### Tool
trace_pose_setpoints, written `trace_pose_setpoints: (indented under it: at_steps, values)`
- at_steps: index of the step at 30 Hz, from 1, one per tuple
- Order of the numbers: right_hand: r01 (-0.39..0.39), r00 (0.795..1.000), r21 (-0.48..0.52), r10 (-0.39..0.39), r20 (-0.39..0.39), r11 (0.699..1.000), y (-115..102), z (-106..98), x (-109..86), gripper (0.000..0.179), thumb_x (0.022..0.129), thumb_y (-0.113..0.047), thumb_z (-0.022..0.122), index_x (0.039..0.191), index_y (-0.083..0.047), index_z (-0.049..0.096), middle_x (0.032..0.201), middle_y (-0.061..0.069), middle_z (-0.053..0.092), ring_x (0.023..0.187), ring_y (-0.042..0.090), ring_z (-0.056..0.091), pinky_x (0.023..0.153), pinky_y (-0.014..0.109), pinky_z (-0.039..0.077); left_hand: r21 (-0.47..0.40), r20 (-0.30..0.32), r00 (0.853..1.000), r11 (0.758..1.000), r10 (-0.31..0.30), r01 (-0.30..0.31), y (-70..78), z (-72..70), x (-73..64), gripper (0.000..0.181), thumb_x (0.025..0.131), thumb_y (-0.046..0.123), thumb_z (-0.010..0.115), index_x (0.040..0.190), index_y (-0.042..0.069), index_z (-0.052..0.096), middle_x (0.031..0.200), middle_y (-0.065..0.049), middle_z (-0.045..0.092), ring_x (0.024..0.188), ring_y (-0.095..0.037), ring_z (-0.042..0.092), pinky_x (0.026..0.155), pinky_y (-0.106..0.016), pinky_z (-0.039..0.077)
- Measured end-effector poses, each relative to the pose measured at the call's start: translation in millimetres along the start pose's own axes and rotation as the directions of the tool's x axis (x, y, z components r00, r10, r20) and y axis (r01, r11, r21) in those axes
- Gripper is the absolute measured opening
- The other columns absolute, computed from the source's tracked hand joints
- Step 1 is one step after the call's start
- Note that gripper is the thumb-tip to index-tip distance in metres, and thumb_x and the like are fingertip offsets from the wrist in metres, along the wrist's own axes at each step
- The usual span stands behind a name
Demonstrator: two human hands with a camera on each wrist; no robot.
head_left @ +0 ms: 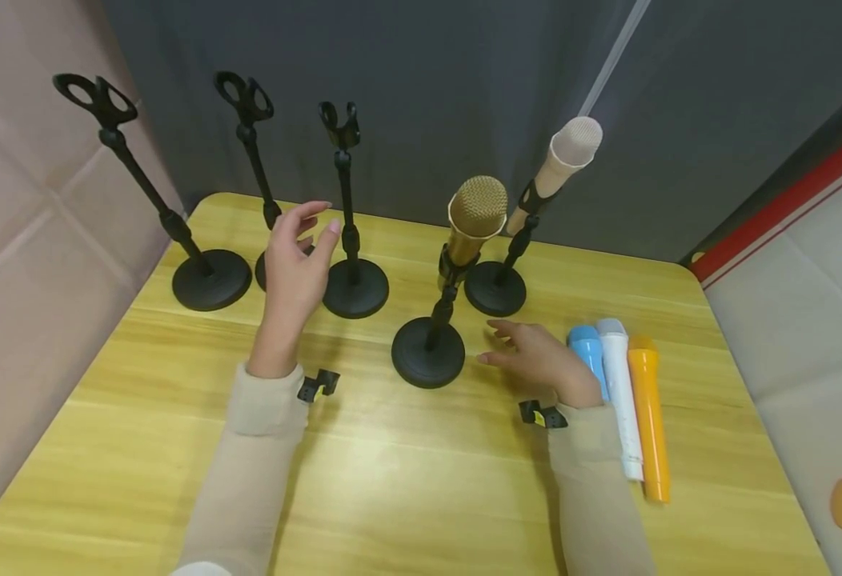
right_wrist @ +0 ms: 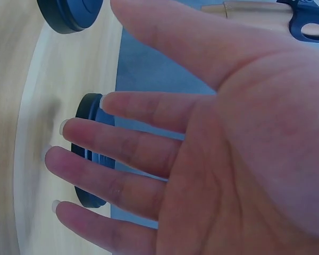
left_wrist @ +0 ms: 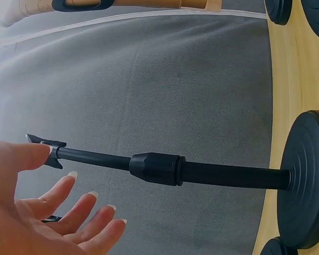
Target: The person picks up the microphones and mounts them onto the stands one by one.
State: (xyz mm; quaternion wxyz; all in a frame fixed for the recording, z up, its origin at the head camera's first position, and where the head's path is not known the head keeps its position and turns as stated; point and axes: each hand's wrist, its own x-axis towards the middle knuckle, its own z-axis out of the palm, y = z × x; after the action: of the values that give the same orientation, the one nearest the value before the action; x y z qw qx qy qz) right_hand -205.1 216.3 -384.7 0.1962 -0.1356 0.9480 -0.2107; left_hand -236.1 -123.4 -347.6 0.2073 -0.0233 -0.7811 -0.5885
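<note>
My left hand (head_left: pixel 297 264) is raised with relaxed, parted fingers beside a black desktop microphone stand (head_left: pixel 356 290) whose clip holds nothing. In the left wrist view, the fingers (left_wrist: pixel 77 215) bend loosely and hold nothing; the thumb overlaps the clip end of a stand (left_wrist: pixel 223 174), and contact is unclear. My right hand (head_left: pixel 542 358) hovers low over the table, its fingers (right_wrist: pixel 133 146) spread and apart from everything. Left of it stands a gold microphone (head_left: pixel 477 214) tilted in its stand (head_left: pixel 428 354). Behind is a pale microphone (head_left: pixel 572 148) in another stand (head_left: pixel 495 290).
Two more black stands with bare clips, one far left (head_left: pixel 210 282) and one (head_left: pixel 251 148) partly behind my left hand, stand on the wooden table (head_left: pixel 385 480). Blue (head_left: pixel 587 348), white (head_left: pixel 619 400) and orange (head_left: pixel 649 416) microphones lie at right. A grey curtain (head_left: pixel 392 64) hangs behind.
</note>
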Motion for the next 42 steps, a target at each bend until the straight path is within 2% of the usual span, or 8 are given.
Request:
trace_pose_setpoints:
  at_steps: [15,42]
  values:
    - [-0.007,1.0,0.003,0.007,0.003,1.0,0.4,0.5,3.2,0.075,0.095,-0.044,0.068,0.154,-0.005,0.042,0.142,0.022,0.059,0.13,0.04,0.058,0.109,0.054,0.047,0.052,0.041,0.999,0.999,-0.007,0.005,0.1,1.5,0.7,0.04,0.102,0.032,0.059,0.133,0.007,0.062,0.142,-0.015,0.052,0.134,-0.03,0.051,0.114,-0.049,0.043]
    - [-0.02,1.0,0.015,0.02,0.009,1.0,2.8,1.3,4.9,0.074,0.096,-0.046,0.067,0.153,-0.006,0.043,0.142,0.022,0.06,0.13,0.039,0.059,0.108,0.054,0.048,0.038,0.024,1.0,0.999,-0.003,0.002,-1.5,1.7,2.2,0.038,0.102,0.03,0.06,0.131,0.007,0.064,0.138,-0.014,0.056,0.131,-0.029,0.055,0.112,-0.045,0.046]
